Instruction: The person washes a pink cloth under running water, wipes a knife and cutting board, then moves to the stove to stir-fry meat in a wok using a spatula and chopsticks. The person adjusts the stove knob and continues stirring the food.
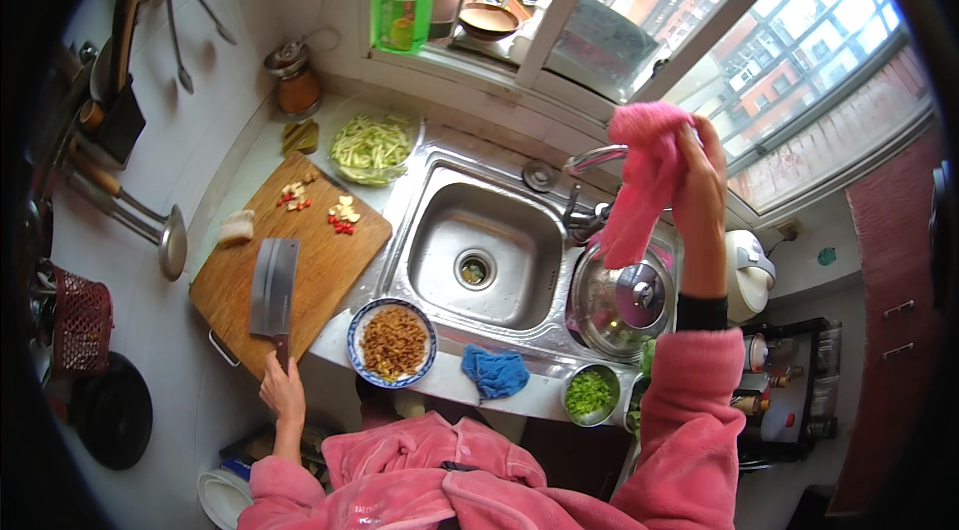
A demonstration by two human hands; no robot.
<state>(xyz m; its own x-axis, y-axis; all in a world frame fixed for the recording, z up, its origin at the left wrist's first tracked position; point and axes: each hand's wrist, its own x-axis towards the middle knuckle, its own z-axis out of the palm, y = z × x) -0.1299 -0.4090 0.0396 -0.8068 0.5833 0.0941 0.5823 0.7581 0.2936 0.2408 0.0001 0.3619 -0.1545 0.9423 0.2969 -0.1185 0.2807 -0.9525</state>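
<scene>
My left hand grips the handle of a cleaver, whose broad blade lies over the wooden cutting board. Up near the window, my right hand holds a pink cloth that hangs down in front of the faucet. On the board are two small piles of chopped garlic and red chili, and a pale block of food sits at its left edge. Below the cloth stands a pot with a shiny lid.
Right of the board is a steel sink. A bowl of brown minced food, a blue cloth and a bowl of chopped greens line the counter's front edge. Behind the board stands a clear bowl of green shreds.
</scene>
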